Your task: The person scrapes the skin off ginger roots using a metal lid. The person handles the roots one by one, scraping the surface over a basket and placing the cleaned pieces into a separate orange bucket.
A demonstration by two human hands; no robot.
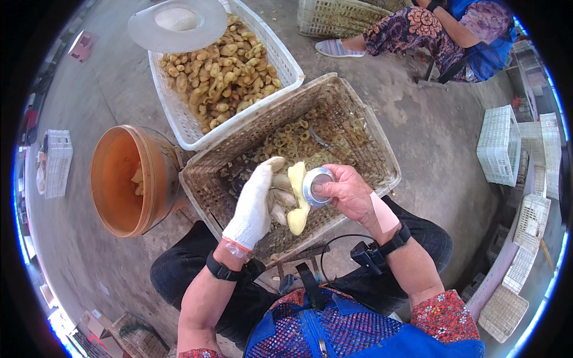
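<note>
A pale yellow, peeled-looking piece of ginger (296, 206) is held upright in my left hand (256, 200), which wears a white knitted glove with soiled fingers. Between the thumb and fingers of my right hand (353, 196), which is bare with a pale patch at the wrist, sits a round metal lid-like piece (316, 178). Its edge lies against the right side of the ginger. Both hands are over a dirty plastic crate (373, 128) with peelings on its bottom. A curved metal tool (319, 138) rests among those scraps.
Beyond, a white crate (170, 116) is heaped with brown ginger (224, 77), with a pale brimmed hat (179, 25) over its far corner. An orange-lined bucket (116, 173) stands left, a few pieces inside. Another person (418, 33) sits far right; white crates (500, 146) stand right.
</note>
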